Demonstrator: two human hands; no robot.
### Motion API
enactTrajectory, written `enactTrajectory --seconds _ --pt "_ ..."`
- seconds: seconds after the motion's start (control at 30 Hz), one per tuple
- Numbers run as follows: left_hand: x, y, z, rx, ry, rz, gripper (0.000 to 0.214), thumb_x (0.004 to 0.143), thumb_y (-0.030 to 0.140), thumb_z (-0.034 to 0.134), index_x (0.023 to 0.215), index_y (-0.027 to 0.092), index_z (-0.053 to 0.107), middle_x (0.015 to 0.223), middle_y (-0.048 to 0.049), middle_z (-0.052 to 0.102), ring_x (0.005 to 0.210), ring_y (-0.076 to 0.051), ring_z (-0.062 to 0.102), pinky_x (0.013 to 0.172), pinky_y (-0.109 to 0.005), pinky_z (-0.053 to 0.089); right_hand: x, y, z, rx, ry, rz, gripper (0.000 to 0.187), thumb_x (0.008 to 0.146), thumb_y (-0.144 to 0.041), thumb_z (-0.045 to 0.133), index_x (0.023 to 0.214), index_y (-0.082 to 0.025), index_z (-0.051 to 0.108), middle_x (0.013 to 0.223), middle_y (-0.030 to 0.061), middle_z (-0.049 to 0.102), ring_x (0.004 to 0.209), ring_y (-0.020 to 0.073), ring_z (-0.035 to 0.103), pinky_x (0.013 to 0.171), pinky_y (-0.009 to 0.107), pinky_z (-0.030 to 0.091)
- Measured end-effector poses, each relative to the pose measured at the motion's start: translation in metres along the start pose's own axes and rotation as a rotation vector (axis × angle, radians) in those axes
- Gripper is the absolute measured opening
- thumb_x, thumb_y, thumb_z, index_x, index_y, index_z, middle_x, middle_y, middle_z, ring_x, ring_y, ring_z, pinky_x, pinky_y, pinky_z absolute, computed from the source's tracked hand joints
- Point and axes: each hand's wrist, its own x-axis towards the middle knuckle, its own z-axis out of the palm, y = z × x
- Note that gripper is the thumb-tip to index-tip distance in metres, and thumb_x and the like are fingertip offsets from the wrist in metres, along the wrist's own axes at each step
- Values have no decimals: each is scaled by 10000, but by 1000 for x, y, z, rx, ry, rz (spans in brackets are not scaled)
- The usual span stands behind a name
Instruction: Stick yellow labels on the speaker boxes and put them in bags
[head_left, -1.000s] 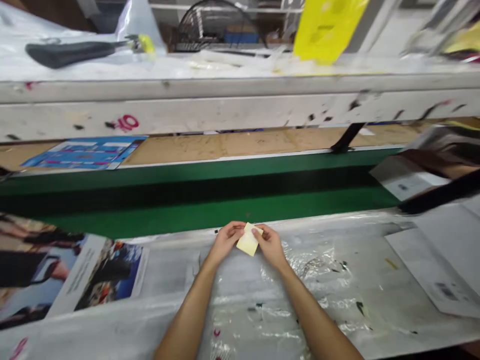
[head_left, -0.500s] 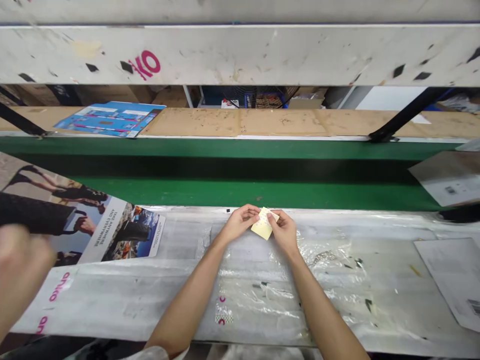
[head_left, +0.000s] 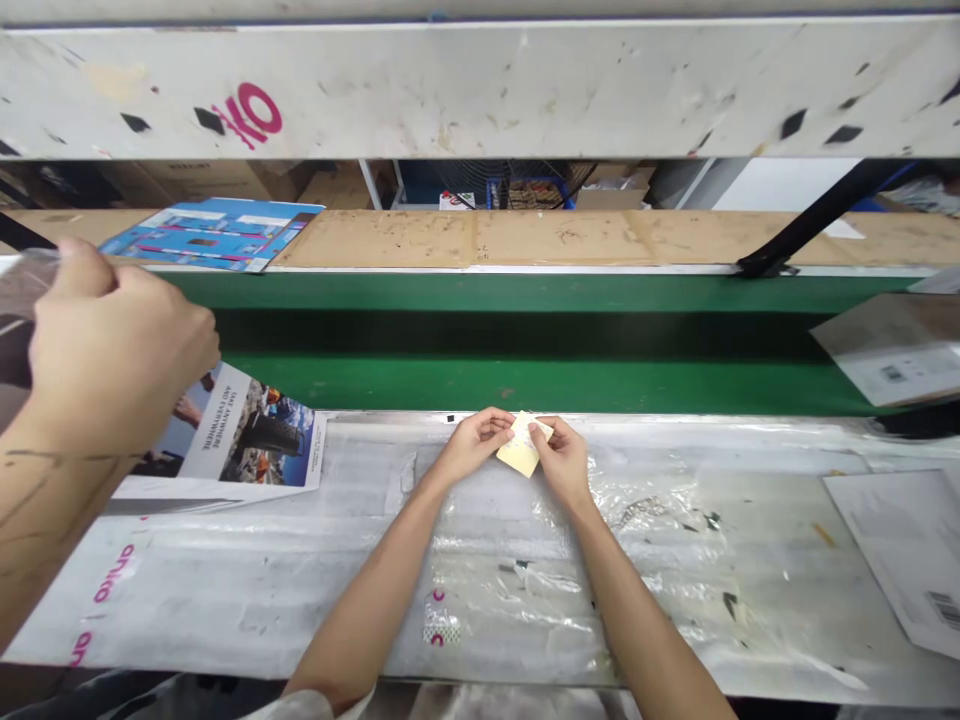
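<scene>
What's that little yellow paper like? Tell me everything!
The yellow paper is small, pale, four-sided and thin-looking. Faint markings show on its upper part, too small to read. It is held slanted, one corner pointing toward the person, above the table. The left hand holds its left side; the right hand has its thumb on it.

From the wearer's head, the single view looks forward and down, close in: the bench (head_left: 262,590) fills the lower frame, a green strip (head_left: 480,382) the middle, a beam (head_left: 480,90) the top.

Left grip (head_left: 474,444) beside right grip (head_left: 565,460), both pinched
</scene>
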Motion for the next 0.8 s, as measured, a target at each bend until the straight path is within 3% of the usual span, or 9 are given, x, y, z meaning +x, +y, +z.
enactTrajectory --seconds 0.3,0.8 --pt "-2 3 0 14 2 -8 292 880 389 763 1053 156 726 972 -60 751 933 -239 676 842 -341 507 -1 0 0 -22 6 5 400 824 -576 734 863 -179 694 714 17 680 600 144 588 547 245 476" --pt "-2 5 0 52 8 -35 401 818 504 803 1030 172 729 1009 -91 753 907 -214 686 826 -322 528 -1 0 2 -17 34 25 349 835 -536 687 847 -188 670 714 11 661 610 148 580 564 252 484"
